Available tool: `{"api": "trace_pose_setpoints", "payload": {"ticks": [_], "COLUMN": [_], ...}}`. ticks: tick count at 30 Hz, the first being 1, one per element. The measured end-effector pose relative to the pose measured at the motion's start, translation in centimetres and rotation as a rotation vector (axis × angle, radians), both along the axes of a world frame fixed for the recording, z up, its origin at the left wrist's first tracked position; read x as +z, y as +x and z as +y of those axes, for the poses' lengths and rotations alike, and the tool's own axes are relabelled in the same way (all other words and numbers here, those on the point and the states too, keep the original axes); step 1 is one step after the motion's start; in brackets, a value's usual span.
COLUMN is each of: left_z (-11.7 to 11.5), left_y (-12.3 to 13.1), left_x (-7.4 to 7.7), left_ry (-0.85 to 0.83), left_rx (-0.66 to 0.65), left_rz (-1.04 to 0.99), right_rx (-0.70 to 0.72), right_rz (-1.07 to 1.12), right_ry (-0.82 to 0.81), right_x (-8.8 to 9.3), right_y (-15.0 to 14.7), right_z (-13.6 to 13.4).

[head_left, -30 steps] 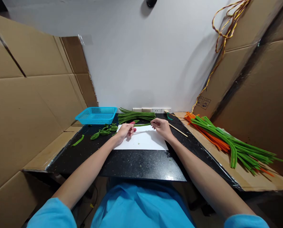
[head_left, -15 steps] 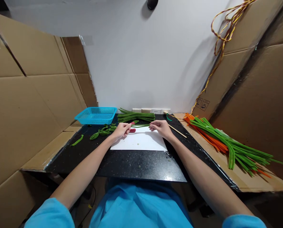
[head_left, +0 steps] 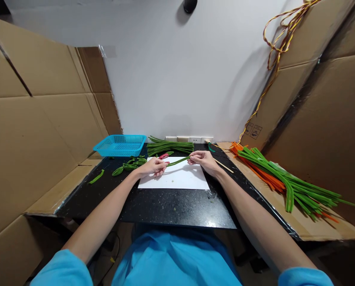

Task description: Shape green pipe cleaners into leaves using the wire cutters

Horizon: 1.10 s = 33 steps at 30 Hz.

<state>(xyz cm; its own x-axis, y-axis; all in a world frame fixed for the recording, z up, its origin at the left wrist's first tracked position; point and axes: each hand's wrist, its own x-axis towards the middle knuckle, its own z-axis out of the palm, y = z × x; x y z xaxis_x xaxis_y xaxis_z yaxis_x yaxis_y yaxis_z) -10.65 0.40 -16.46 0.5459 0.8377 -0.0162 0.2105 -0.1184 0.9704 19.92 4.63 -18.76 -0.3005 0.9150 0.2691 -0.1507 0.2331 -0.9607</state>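
Note:
A green pipe cleaner (head_left: 179,161) stretches between my two hands over a white sheet of paper (head_left: 177,180). My left hand (head_left: 152,167) pinches its left end, and my right hand (head_left: 203,161) pinches the other end, which sits a bit higher. Just beyond my left hand lies a red-handled tool (head_left: 163,156), partly hidden by my fingers. Behind the paper is a bundle of dark green pipe cleaners (head_left: 170,148). Several looped green pieces (head_left: 130,164) lie left of the paper. A thin wooden stick (head_left: 224,165) rests beside my right hand.
At the back left stands a blue plastic basket (head_left: 119,145). Bright green pipe cleaners (head_left: 287,180) and orange ones (head_left: 263,174) lie on cardboard at the right. A short green strip (head_left: 96,176) is on the black table (head_left: 177,206). Cardboard walls (head_left: 40,119) rise on both sides.
My left hand has dropped slightly toward me and turned, so the pipe cleaner now slants down to the left. My right hand has barely moved.

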Motion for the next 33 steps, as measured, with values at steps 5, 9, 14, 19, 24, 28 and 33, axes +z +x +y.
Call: {"api": "trace_pose_setpoints", "payload": {"ticks": [5,9,14,19,24,28,33], "left_z": [0.1,0.1,0.4,0.5,0.2,0.0,0.0], "left_y": [0.2,0.2,0.0,-0.1,0.3,0.6,0.6], "left_x": [-0.3,-0.4,-0.5,-0.5,-0.3,-0.3,-0.3], "left_ry": [0.003,0.010,0.040,0.102,0.193,0.213,0.208], "left_rx": [0.006,0.005,0.032,0.070,0.079,0.079,0.051], "left_rz": [0.003,0.013,0.036,0.044,0.047,0.055,0.026], "right_rx": [0.016,0.034,0.061,0.065,0.063,0.072,0.035], "right_rz": [0.026,0.031,0.036,0.064,0.089,0.095,0.132], "right_ry": [-0.032,-0.072,-0.135,-0.156,-0.133,-0.122,-0.112], "right_x": [-0.3,-0.5,-0.7,-1.0,-1.0,-0.9,-1.1], "right_y": [0.1,0.2,0.4,0.4,0.1,0.1,0.0], "right_z": [0.1,0.2,0.3,0.5,0.6,0.4,0.7]}}
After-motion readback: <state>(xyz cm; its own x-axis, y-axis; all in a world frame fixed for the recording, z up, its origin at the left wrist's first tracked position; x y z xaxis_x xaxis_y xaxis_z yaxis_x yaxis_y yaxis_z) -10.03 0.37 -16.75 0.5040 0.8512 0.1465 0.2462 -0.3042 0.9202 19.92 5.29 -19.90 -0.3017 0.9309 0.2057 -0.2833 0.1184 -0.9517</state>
